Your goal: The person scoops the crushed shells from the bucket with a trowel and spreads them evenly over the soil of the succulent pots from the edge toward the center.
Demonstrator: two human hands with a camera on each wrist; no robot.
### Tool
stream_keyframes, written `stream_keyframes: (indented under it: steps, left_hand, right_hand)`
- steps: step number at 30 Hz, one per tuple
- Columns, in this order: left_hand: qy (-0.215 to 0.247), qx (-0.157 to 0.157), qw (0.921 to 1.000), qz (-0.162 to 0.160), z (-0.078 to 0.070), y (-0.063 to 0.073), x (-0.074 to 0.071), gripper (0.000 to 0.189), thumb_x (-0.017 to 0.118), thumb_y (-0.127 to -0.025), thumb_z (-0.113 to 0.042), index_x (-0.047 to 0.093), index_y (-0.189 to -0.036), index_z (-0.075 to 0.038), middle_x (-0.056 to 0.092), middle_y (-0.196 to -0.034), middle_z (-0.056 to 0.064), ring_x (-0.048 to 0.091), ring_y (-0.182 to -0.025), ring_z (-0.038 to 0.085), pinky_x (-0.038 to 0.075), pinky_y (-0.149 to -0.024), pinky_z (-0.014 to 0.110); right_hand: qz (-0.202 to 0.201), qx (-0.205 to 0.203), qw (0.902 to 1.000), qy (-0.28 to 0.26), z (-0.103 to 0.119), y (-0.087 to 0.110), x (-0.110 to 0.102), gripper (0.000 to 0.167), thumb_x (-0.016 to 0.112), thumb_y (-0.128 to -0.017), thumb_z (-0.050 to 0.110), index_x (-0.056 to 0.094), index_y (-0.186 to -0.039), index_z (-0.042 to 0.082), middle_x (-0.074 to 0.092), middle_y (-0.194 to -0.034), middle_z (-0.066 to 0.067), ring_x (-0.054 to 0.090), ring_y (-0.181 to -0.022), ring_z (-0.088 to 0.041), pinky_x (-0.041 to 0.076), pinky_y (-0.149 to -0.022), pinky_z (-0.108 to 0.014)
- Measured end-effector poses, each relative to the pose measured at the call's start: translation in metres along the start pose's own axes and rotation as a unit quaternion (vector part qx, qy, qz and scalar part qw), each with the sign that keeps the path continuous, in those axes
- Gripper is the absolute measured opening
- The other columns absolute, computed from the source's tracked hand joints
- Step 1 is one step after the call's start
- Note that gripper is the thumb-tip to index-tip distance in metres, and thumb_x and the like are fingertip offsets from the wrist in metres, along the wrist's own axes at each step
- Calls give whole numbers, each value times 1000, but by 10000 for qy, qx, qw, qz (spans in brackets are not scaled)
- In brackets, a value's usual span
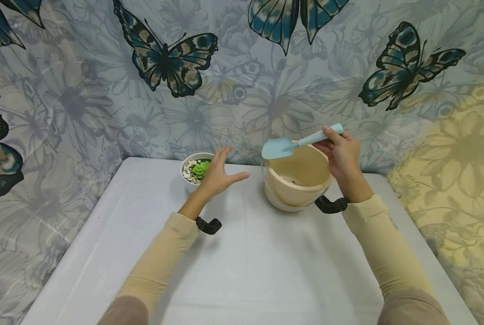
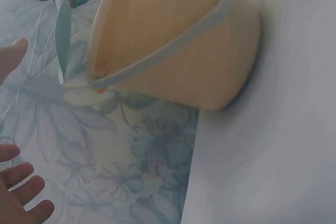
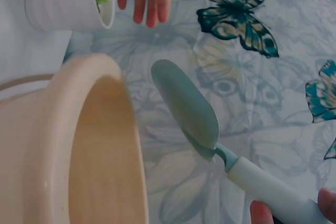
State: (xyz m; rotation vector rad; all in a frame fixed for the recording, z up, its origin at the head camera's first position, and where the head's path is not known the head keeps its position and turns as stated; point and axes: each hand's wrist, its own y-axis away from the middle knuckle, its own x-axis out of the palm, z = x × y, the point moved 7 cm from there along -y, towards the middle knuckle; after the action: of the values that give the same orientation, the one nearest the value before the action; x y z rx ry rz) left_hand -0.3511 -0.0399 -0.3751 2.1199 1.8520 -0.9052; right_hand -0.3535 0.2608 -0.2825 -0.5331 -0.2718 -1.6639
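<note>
A light blue hand trowel (image 1: 280, 148) is held over the rim of a cream bucket (image 1: 282, 194). My right hand (image 1: 344, 155) grips it by its pale handle, and the blade points left. In the right wrist view the trowel (image 3: 191, 108) is apart from the bucket's rim, and its blade looks bare. My left hand (image 1: 217, 176) is raised with fingers spread and thumb out, holding nothing. Just behind it stands a white pot (image 1: 189, 185) with a green succulent (image 1: 201, 168) and pale pebbles. A few small dark specks lie inside the bucket.
Both pots stand near the far edge of a table covered with a white cloth (image 1: 242, 271). A butterfly-patterned fabric (image 1: 242, 99) hangs behind and along the sides. The bucket's handle (image 2: 173, 48) hangs down along its side. Each wrist carries a black mount (image 1: 209, 225).
</note>
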Motion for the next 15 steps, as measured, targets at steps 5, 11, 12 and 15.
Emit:
stream_keyframes:
  steps: [5,11,12,15]
  left_hand:
    - [110,85,9998,122,-5,-4,13,96,76,-80,-48,27,-153,-11,24,-159,11,28,-146,34,31,-114,58]
    - [199,144,9993,265,-7,-7,26,95,77,-80,-47,27,-153,-11,24,-158,13,29,-146,34,31,-115,57]
    - [209,167,9992,290,-8,-7,29,95,77,-80,-46,27,-153,-11,24,-158,14,28,-146,35,30,-115,57]
    - [219,237,9989,330,-9,-10,35,93,77,-81,-44,27,-153,-11,24,-158,15,25,-147,35,28,-115,58]
  right_hand:
    - [-13,-41,9999,-99,8,-2,-7,9,69,-89,6,65,-92,-2,72,-79,-9,72,-67,-20,61,-69,-31]
    - [-137,-114,9998,68,15,-2,-20,13,71,-88,8,64,-95,-1,71,-79,-8,72,-67,-19,61,-69,-29]
    - [-168,-137,9997,121,16,-2,-22,14,71,-87,8,64,-96,-1,71,-80,-8,72,-68,-19,61,-70,-29]
    - [-241,-202,9992,243,18,-3,-26,18,72,-86,10,64,-97,-1,72,-82,-8,72,-69,-19,60,-71,-29]
